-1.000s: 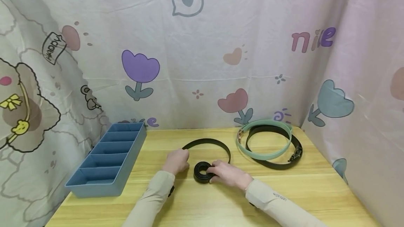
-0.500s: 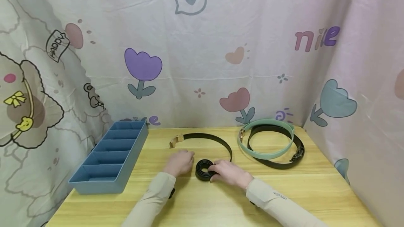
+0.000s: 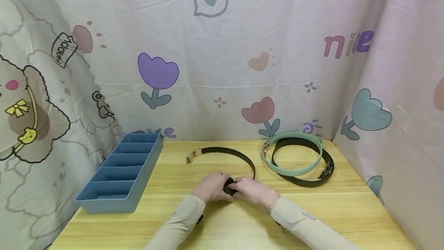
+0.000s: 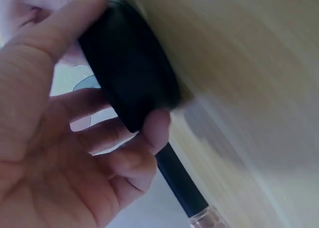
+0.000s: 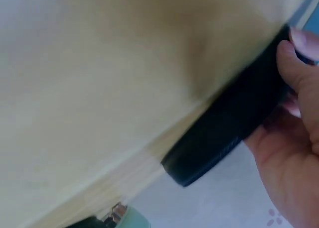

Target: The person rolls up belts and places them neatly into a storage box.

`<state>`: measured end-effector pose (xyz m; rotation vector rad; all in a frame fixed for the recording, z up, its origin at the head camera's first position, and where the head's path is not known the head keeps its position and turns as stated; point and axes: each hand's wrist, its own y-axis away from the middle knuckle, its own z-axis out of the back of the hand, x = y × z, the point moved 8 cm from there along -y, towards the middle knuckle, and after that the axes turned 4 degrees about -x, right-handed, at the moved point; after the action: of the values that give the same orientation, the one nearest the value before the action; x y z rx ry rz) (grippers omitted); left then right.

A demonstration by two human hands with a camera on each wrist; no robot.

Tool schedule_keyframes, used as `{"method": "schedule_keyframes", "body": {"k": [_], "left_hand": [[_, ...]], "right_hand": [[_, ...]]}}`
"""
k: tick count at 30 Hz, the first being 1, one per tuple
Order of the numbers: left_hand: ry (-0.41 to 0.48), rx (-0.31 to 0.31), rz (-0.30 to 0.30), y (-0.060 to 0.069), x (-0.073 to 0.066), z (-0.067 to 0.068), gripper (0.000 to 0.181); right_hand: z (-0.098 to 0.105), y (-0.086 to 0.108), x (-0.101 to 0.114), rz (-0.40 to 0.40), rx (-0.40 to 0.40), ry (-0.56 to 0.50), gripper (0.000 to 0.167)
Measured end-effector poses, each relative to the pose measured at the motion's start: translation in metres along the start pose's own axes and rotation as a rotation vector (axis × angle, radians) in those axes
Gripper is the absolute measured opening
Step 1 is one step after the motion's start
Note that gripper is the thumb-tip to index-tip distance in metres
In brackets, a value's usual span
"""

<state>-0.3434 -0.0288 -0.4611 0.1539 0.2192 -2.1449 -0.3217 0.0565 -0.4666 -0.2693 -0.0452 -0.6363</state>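
Between both hands stands the rolled part of a black belt (image 3: 229,186), its coil partly covered by fingers in the head view. My left hand (image 3: 212,188) holds the coil from the left; the left wrist view has the thumb and fingers around the dark roll (image 4: 130,63). From the other side my right hand (image 3: 254,191) pinches it, thumb and fingertips meeting at the belt (image 5: 232,121) in the right wrist view. The unrolled length arcs behind the hands and ends in a gold buckle (image 3: 194,155) lying on the table.
A blue-grey tray (image 3: 131,200) with several compartments stands on the left of the wooden table (image 3: 239,227). At the back right, a mint green belt (image 3: 293,172) lies partly over another black belt (image 3: 308,182). A patterned curtain (image 3: 208,49) hangs behind.
The left hand let go of the belt's buckle end, leaving the gold buckle uncovered, then came right and took hold of the coil. The right hand keeps its grip there.
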Motion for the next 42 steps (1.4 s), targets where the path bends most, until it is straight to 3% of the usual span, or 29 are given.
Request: {"method": "schedule_keyframes", "body": {"k": [4,12,15,19,22,26,30,33,38,42], "left_hand": [[0.046,0.010,-0.049,-0.003,0.000,0.001,0.052],[0.171,0.108,-0.177,-0.004,-0.007,-0.003,0.070],[0.147,0.084,-0.147,-0.004,-0.007,-0.001,0.062],[0.074,0.010,-0.042,-0.006,-0.006,0.002,0.059],[0.023,-0.030,-0.008,-0.006,-0.007,0.002,0.056],[0.024,-0.022,-0.066,-0.007,-0.009,0.002,0.047],[0.057,0.028,-0.128,-0.007,-0.009,-0.001,0.055],[0.063,0.050,-0.123,-0.006,-0.009,-0.002,0.066],[0.067,0.031,-0.068,-0.006,-0.010,-0.001,0.059],[0.073,0.014,-0.069,-0.006,-0.009,0.002,0.056]], "right_hand": [[0.001,0.002,-0.002,0.025,0.048,-0.022,0.031],[0.003,0.008,-0.008,0.115,-0.001,-0.038,0.032],[0.003,0.006,-0.007,0.126,-0.013,-0.050,0.028],[0.004,0.003,-0.007,0.102,-0.024,-0.032,0.021],[0.005,0.003,-0.007,0.094,-0.028,-0.026,0.018],[0.006,0.005,-0.009,0.079,-0.025,-0.059,0.027],[0.008,0.007,-0.011,0.072,-0.034,-0.079,0.034],[0.009,0.006,-0.012,0.067,-0.063,-0.028,0.030],[0.008,0.002,-0.012,0.064,-0.082,0.090,0.023],[0.006,0.000,-0.011,0.071,-0.049,0.049,0.024]]}}
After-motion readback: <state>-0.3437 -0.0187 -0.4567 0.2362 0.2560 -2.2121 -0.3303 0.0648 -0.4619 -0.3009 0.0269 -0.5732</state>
